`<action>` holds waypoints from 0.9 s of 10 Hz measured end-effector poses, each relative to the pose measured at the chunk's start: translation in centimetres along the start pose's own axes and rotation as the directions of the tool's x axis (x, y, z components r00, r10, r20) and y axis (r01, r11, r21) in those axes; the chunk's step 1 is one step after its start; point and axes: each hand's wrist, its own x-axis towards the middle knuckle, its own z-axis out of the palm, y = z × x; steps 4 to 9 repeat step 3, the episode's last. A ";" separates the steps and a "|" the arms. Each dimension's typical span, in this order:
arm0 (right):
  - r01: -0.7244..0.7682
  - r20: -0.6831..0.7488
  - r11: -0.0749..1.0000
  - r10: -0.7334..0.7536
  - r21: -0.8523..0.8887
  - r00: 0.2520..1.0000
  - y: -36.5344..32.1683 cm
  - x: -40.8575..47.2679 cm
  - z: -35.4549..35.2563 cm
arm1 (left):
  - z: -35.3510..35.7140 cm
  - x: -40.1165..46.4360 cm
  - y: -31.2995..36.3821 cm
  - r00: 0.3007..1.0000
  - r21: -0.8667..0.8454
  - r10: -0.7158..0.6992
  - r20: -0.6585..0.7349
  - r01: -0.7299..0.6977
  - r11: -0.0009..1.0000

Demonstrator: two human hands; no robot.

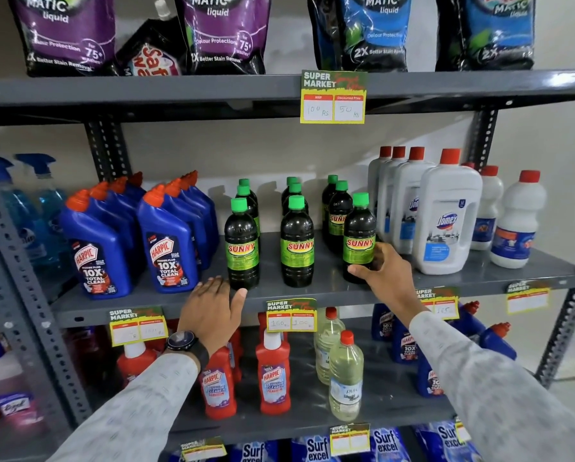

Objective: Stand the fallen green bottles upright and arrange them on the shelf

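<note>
Standing in three upright rows on the grey shelf point(312, 293), green-capped Sunny bottles point(297, 243) leaving open lanes between rows. Crowding the left flank, blue Harpic bottles point(166, 241); hemming the right, white Domex jugs point(446, 225). Staying bare along the front edge.

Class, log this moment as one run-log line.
dark green-capped Sunny bottles: all upright, three rows | right hand: gripping front-right bottle | left hand: open at grey metal shelf edge
</note>
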 end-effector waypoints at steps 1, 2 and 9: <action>-0.014 0.006 1.000 0.014 -0.003 1.000 -0.3 -0.2 -0.1 | -0.2 -0.2 0.1 1.000 -0.001 -0.006 0.012 0.006 1.000; -0.012 0.005 1.000 0.012 -0.007 1.000 -0.1 -0.3 0.1 | -0.3 -0.2 0.2 1.000 0.000 -0.003 0.022 0.003 1.000; -0.002 0.026 1.000 0.002 -0.009 1.000 -0.5 -0.3 -0.4 | -0.6 -0.3 0.2 0.999 -0.025 -0.011 0.037 0.012 1.000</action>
